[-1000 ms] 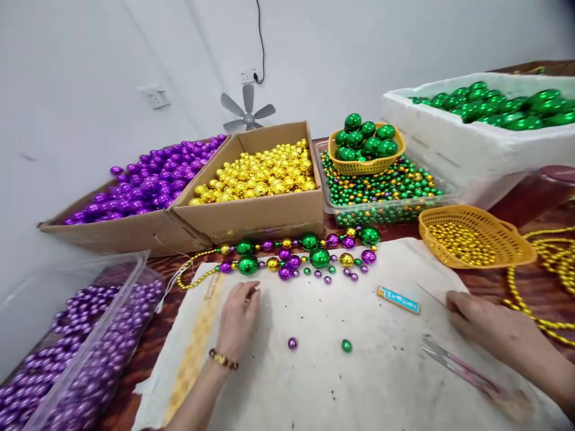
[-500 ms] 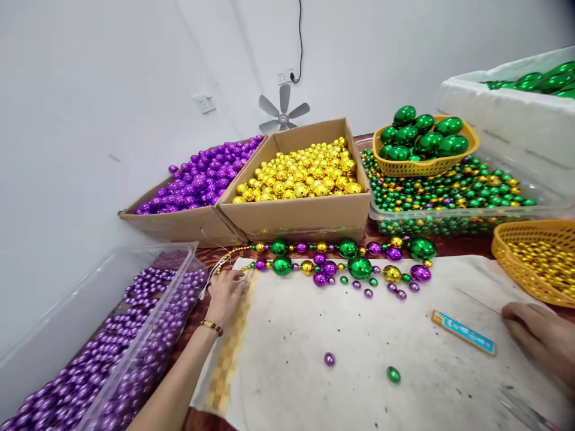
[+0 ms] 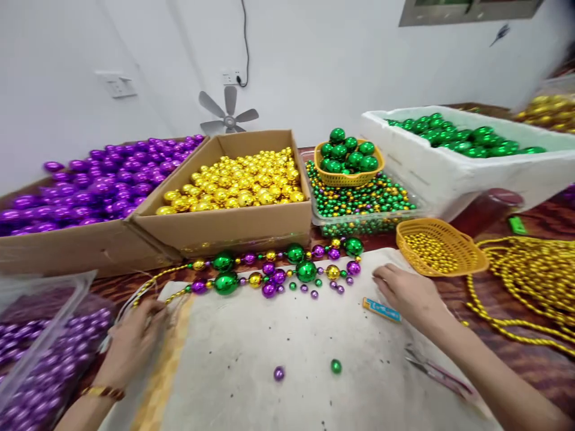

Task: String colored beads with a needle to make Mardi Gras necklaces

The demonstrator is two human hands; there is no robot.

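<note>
My left hand (image 3: 137,335) is closed at the gold-beaded end of a bead strand (image 3: 227,283), where pale loose threads trail; its fingertips are partly hidden. The strand lies in a long loop of green, gold and purple beads. To the right, my right hand (image 3: 406,293) is closed with its fingers together above the cloth (image 3: 233,353); I cannot make out what is in it. Just beneath that hand lies a blue and orange packet (image 3: 381,310). A loose purple bead (image 3: 279,373) and a green bead (image 3: 336,366) rest nearer me.
Cardboard boxes of purple beads (image 3: 103,185) and gold beads (image 3: 238,185) stand behind the strand. A yellow basket (image 3: 471,266) of small gold beads is at right, near gold bead strings (image 3: 530,287). Scissors-like snips (image 3: 440,374) lie by my right forearm. A foam box (image 3: 404,161) stands behind.
The view has swung to the right. My right hand has moved left over the cloth, past the packet; the thin thread seen at its fingers earlier cannot be made out. My left hand stays at the strand's end.
</note>
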